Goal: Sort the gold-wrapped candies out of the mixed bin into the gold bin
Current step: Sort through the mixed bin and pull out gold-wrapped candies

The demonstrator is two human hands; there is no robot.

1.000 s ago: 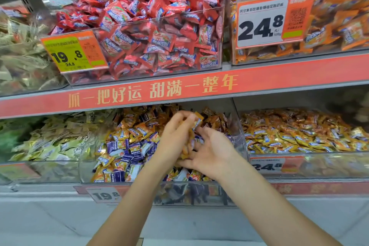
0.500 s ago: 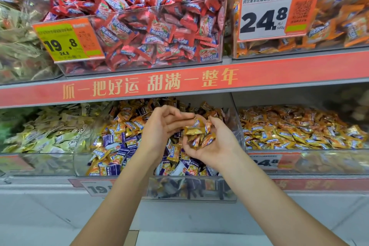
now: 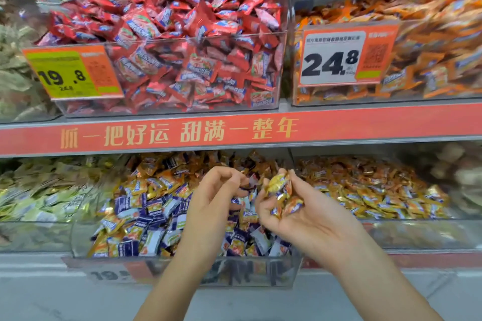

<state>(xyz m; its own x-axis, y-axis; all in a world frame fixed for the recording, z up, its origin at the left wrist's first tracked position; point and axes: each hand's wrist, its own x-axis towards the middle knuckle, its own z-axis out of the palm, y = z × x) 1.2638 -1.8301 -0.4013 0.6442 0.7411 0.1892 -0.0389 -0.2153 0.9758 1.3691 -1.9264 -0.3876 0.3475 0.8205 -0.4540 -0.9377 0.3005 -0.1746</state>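
Gold-wrapped candies (image 3: 283,197) bunched above mixed bin (image 3: 182,268)

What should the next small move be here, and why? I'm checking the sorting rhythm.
Probably carry the right hand rightward to the gold bin and drop its load there. It already cups a handful of gold-wrapped candies above the mixed bin, while the left hand hangs beside it, fingers loosely curled, apparently holding nothing. The gold bin sits directly to the right on the same shelf.
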